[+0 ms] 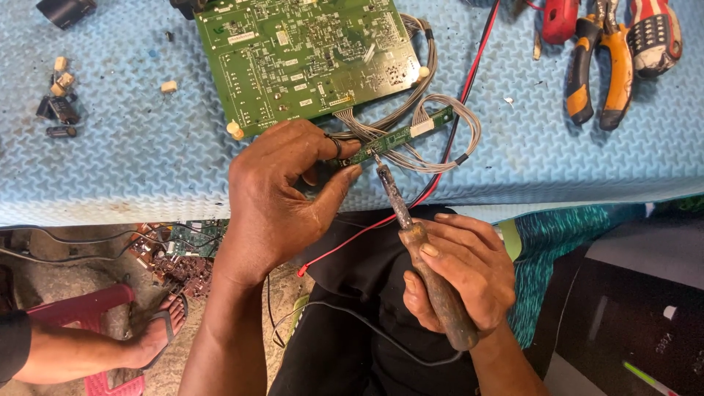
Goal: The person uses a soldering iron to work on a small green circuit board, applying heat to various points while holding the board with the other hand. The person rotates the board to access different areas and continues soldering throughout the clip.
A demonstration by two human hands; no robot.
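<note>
My left hand [282, 194] pinches one end of a narrow green strip board [396, 136] at the near edge of the blue foam mat [132, 161]. My right hand [462, 275] grips the worn brown handle of a soldering iron [418, 246], whose tip touches the strip board near its middle. Grey wire bundles [440, 110] loop from the strip board to a large green circuit board [308, 59] lying flat on the mat behind it.
Orange-handled pliers [598, 70] and a red tool [561, 18] lie at the mat's far right. Small loose components [59, 106] sit at the left. A red wire [469, 81] crosses the mat. Below left, another person's sandalled foot [158, 330] rests near scrap boards [180, 253].
</note>
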